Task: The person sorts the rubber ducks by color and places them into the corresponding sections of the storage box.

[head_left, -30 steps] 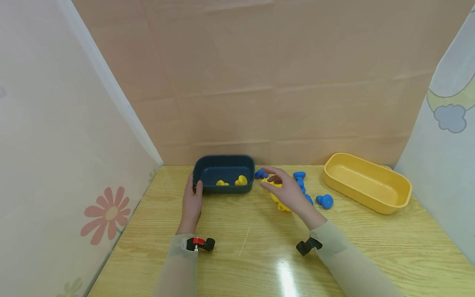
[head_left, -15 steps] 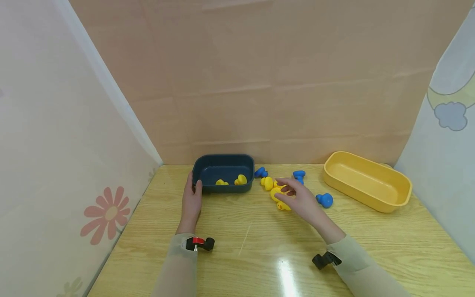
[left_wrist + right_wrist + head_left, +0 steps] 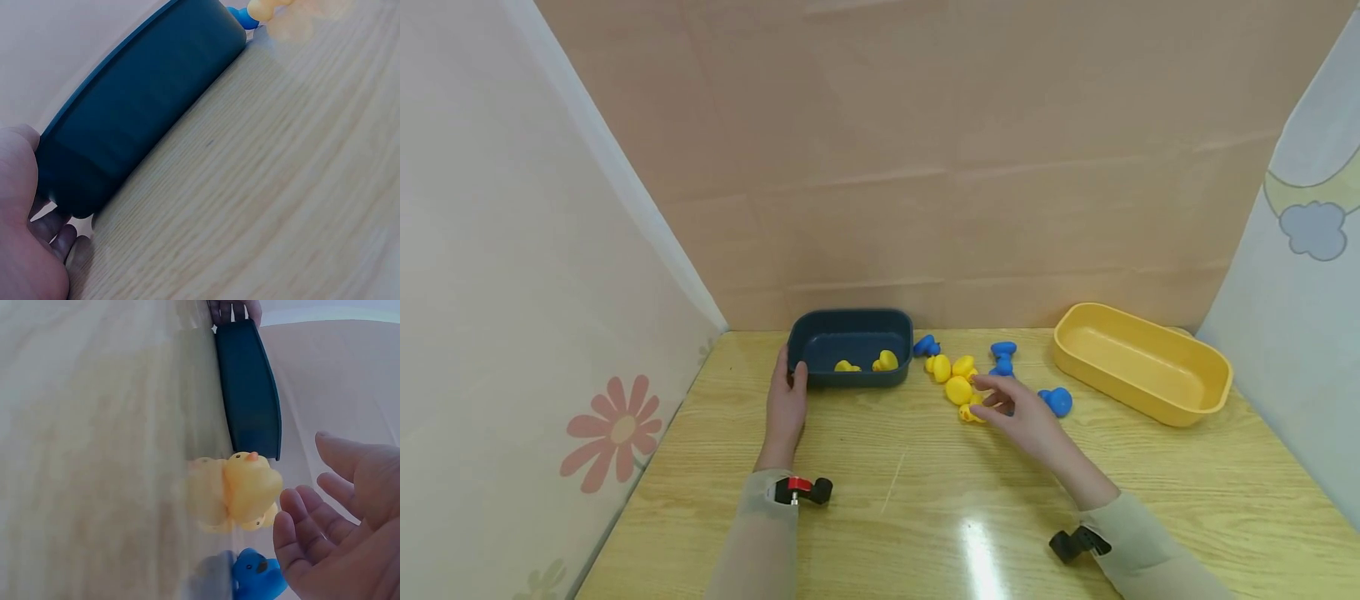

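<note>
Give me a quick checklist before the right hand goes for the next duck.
1. Right hand free of any load: ok, fingers relaxed, nothing held.
2. Yellow ducks within reach on the table: ok, beside the fingertips.
3. Dark blue bin steadied: ok, left hand grips its left end.
4. Room in the bin: ok, two ducks inside.
5. Blue ducks clear of the grasp: cannot tell, some lie close.

Blue duck [image 3: 255, 575] — cut off below
</note>
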### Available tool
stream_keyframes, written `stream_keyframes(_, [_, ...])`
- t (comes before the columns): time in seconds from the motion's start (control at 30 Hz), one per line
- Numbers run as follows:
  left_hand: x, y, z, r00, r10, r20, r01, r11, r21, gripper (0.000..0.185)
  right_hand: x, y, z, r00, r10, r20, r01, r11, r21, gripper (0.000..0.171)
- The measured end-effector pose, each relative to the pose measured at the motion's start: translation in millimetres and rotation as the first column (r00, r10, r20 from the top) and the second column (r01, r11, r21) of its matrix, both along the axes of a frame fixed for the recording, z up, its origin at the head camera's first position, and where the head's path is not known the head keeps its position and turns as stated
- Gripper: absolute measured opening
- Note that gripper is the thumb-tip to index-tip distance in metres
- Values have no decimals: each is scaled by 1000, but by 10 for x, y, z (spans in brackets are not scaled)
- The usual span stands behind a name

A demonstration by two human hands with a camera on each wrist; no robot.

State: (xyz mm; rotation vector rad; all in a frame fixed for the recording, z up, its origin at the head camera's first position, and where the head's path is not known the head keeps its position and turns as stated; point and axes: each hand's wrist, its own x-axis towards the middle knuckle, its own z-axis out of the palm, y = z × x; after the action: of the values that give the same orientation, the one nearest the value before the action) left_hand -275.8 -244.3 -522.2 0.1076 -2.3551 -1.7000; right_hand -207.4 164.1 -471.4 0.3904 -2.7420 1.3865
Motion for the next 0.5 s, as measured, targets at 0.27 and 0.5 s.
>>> stream_keyframes(0.27, [-7, 11, 9, 1000, 6, -5, -6, 1000, 9, 67, 26, 20, -76, 1000, -4, 25, 3, 999, 37, 56])
stream_keyframes(0.5, [-3, 11, 3, 1000, 6, 0, -6, 1000, -1, 69, 41, 23, -121, 999, 12, 33, -14, 998, 56, 57])
